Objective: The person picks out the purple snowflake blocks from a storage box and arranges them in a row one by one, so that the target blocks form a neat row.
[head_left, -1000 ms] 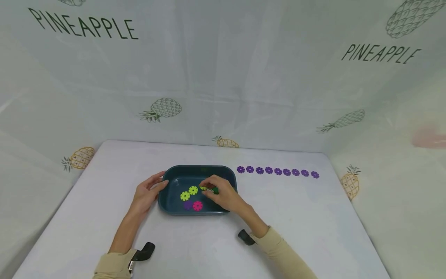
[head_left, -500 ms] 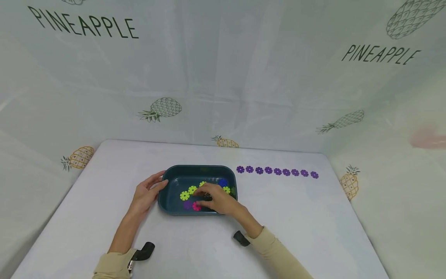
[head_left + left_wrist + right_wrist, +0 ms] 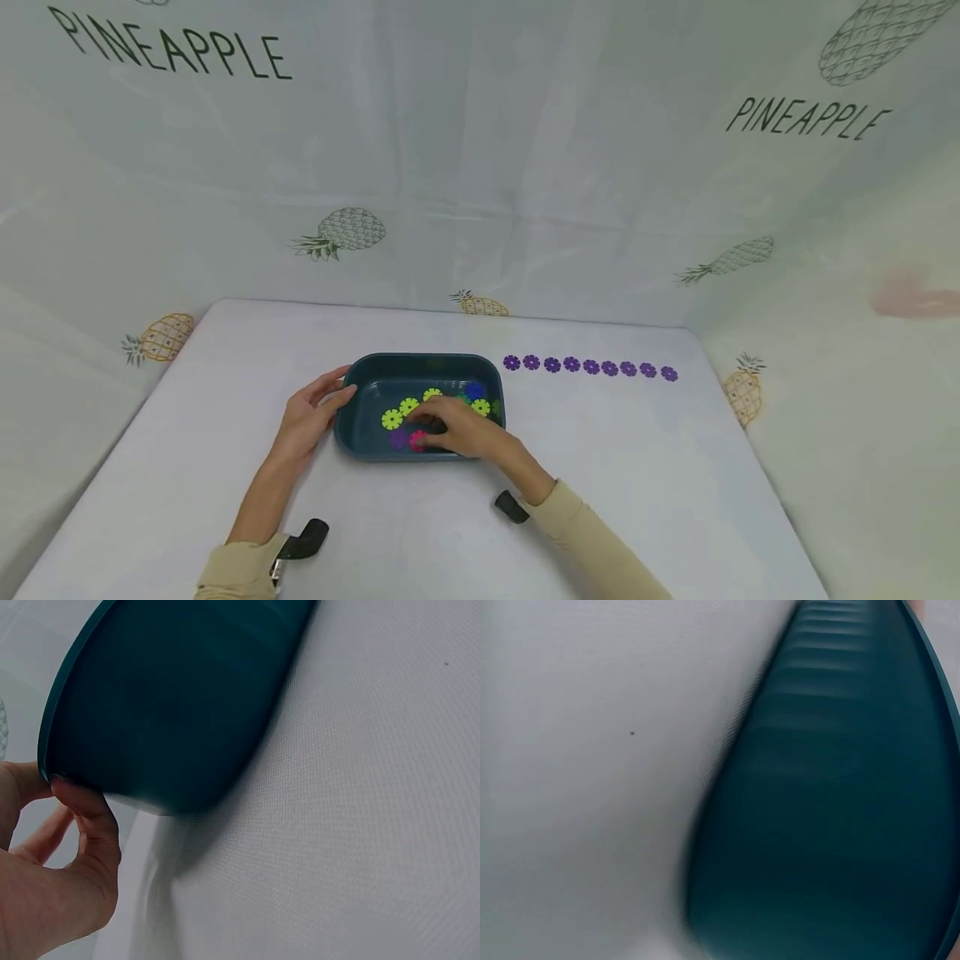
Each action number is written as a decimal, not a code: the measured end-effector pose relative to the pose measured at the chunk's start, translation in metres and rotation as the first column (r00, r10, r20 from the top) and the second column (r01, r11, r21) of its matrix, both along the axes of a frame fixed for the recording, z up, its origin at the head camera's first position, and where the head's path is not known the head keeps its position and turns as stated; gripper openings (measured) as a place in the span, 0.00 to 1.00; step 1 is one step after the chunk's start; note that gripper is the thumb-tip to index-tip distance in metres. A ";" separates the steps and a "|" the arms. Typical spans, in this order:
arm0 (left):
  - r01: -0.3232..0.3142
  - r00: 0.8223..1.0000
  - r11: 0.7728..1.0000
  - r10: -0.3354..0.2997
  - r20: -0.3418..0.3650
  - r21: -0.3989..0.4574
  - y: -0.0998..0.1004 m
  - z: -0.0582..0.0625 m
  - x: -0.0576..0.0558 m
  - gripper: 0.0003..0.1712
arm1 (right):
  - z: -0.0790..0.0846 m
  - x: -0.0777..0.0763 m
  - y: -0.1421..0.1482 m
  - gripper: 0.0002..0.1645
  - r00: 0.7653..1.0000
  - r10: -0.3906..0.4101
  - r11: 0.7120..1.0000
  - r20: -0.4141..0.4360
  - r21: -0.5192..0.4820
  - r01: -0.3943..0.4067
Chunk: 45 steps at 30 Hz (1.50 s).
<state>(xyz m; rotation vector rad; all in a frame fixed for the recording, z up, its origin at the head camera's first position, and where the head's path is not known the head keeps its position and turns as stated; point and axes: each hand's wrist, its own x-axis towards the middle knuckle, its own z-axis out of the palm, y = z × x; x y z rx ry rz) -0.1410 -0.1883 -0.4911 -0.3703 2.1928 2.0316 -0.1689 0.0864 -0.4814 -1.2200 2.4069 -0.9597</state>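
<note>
A dark teal tray sits on the table with several small flower-shaped discs in it. My left hand pinches its left rim between thumb and fingers; the left wrist view shows the fingertips at the rim. Inside the tray, my right hand reaches down with thumb and index finger apart. The thumb overlaps a pink disc, and a purple disc lies beside it. Yellow discs lie beyond the fingertips. A blue disc shows behind the hand. The right wrist view shows mainly the tray's outer wall.
A row of several purple discs runs along the back right of the white table. A pineapple-print cloth hangs behind the table. Black wrist-camera parts stick out near both sleeves.
My right hand has moved left and toward the near side of the tray, uncovering the blue and yellow discs at the right. The left hand keeps its hold on the rim.
</note>
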 end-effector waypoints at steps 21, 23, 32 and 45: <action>0.002 1.000 1.000 -0.002 0.016 -0.012 0.000 0.004 0.002 0.35 | -0.005 -0.008 -0.025 0.15 0.996 0.090 0.995 -0.001 0.049 -0.090; 0.002 1.000 1.000 -0.001 0.019 -0.016 0.000 0.005 0.001 0.35 | -0.005 -0.008 -0.025 0.13 0.998 0.070 0.997 -0.005 0.023 -0.069; 0.008 1.000 1.000 -0.008 0.015 -0.015 -0.002 0.001 0.000 0.35 | 0.002 -0.007 -0.006 0.10 0.996 -0.016 0.991 -0.091 -0.130 0.004; 0.013 1.000 1.000 -0.013 0.005 -0.003 -0.002 0.001 0.000 0.35 | 0.009 -0.019 0.038 0.10 0.946 -0.297 0.907 -0.127 -0.346 0.239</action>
